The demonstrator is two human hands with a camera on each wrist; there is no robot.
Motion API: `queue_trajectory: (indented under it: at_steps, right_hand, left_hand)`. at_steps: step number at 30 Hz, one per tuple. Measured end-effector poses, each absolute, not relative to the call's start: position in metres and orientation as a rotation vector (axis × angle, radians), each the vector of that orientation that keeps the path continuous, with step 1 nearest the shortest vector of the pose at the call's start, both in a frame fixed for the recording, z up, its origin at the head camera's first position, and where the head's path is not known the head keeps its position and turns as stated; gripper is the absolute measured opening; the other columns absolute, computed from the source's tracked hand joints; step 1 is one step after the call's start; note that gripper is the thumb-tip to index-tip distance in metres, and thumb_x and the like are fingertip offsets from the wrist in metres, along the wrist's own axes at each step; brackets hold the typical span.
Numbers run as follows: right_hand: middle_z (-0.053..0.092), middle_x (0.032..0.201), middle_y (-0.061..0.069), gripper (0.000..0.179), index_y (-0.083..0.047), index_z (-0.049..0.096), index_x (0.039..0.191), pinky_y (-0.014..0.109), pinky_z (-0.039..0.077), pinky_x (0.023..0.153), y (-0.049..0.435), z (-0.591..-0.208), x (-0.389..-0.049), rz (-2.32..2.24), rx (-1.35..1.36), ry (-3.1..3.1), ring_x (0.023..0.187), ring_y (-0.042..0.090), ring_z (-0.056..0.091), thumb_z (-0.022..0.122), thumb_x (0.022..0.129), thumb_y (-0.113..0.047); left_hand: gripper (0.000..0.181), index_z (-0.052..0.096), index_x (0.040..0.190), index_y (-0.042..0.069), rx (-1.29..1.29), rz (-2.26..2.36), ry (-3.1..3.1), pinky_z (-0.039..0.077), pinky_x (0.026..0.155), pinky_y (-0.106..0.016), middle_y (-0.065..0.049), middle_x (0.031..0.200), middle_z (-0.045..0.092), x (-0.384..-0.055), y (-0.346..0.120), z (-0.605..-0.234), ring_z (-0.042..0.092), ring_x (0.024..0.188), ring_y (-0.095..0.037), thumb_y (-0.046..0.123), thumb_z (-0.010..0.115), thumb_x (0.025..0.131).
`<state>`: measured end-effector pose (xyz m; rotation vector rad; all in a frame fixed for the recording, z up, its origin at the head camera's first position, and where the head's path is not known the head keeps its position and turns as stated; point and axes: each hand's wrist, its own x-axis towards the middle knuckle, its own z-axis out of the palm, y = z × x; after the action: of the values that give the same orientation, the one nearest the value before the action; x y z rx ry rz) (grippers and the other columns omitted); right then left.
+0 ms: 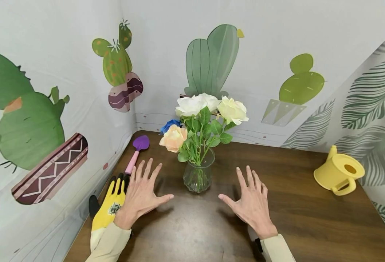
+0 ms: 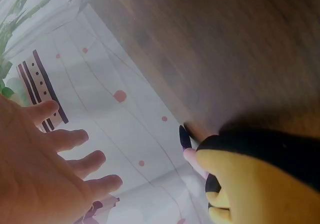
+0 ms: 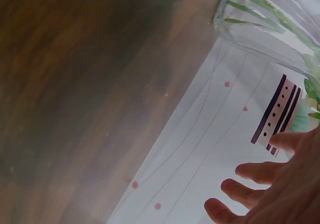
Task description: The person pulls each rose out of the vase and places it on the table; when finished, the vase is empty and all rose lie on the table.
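A clear glass vase [image 1: 197, 178] stands upright on the table, holding white, pale yellow, peach and blue roses [image 1: 192, 107] with green leaves. To its left my left hand [image 1: 142, 196] is held with fingers spread, holding nothing. On the other side my right hand [image 1: 250, 203] is spread in the same way, apart from the vase. The wrist views show the fingers of the left hand [image 2: 45, 159] and of the right hand [image 3: 270, 179] extended. Nearest the left hand lies a yellow and black work glove [image 1: 108, 211], partly hidden by that hand and sleeve.
Beyond the glove lies a small trowel [image 1: 141, 143] with a purple blade and pink handle. A yellow watering can [image 1: 338, 171] stands at the far right of the brown wooden table [image 1: 297, 196]. White cloth walls [image 1: 159, 54] with printed cacti enclose the back and sides.
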<state>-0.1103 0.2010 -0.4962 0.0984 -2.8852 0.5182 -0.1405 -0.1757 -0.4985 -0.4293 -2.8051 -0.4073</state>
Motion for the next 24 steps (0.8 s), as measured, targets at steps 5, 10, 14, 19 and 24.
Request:
queue_trajectory:
  at_steps: [5,10,14,19,24]
  right_hand:
    - [0.049,0.166,0.023,0.095,-0.010,0.047,0.164,0.069,0.039,0.112,0.197,-0.490,-0.108,0.716,0.084,-2.751,0.150,0.048,0.043,0.082,0.090,-0.058]
    - [0.070,0.136,0.022,0.059,-0.002,0.068,0.142,0.055,0.046,0.106,0.192,-0.485,-0.108,0.901,0.088,-2.514,0.131,0.043,0.057,0.087,0.093,-0.030]
    - [0.078,0.114,0.019,0.037,-0.002,0.077,0.123,0.031,0.050,0.091,0.186,-0.478,-0.113,1.000,0.140,-2.322,0.111,0.033,0.064,0.089,0.090,-0.013]
    - [0.080,0.098,0.014,0.022,-0.004,0.081,0.109,0.015,0.047,0.080,0.178,-0.465,-0.122,1.115,0.174,-2.183,0.094,0.027,0.065,0.089,0.088,-0.004]
    - [0.080,0.095,0.013,0.018,-0.007,0.084,0.106,0.012,0.050,0.080,0.166,-0.451,-0.133,1.329,0.124,-2.135,0.092,0.010,0.065,0.089,0.089,-0.005]
  left_hand:
    - [0.114,0.046,0.166,0.017,-0.397,-0.552,-2.797,0.029,0.131,-0.075,-0.020,0.177,0.035,-0.139,-0.173,-0.497,0.031,0.163,-0.049,0.079,0.077,0.076]
    - [0.106,0.051,0.162,0.017,-0.342,-0.714,-2.782,0.045,0.120,-0.070,-0.018,0.165,0.053,-0.136,-0.168,-0.496,0.050,0.149,-0.046,0.072,0.083,0.077]
    - [0.101,0.055,0.158,0.017,-0.266,-0.896,-2.776,0.055,0.111,-0.064,-0.015,0.159,0.059,-0.133,-0.162,-0.492,0.056,0.142,-0.040,0.064,0.090,0.076]
    - [0.095,0.059,0.155,0.014,-0.206,-1.151,-2.727,0.054,0.114,-0.065,-0.014,0.157,0.061,-0.135,-0.150,-0.487,0.057,0.144,-0.039,0.054,0.094,0.077]
    - [0.089,0.063,0.150,0.010,-0.259,-1.336,-2.653,0.055,0.114,-0.062,-0.016,0.148,0.067,-0.141,-0.131,-0.486,0.064,0.137,-0.038,0.048,0.096,0.077]
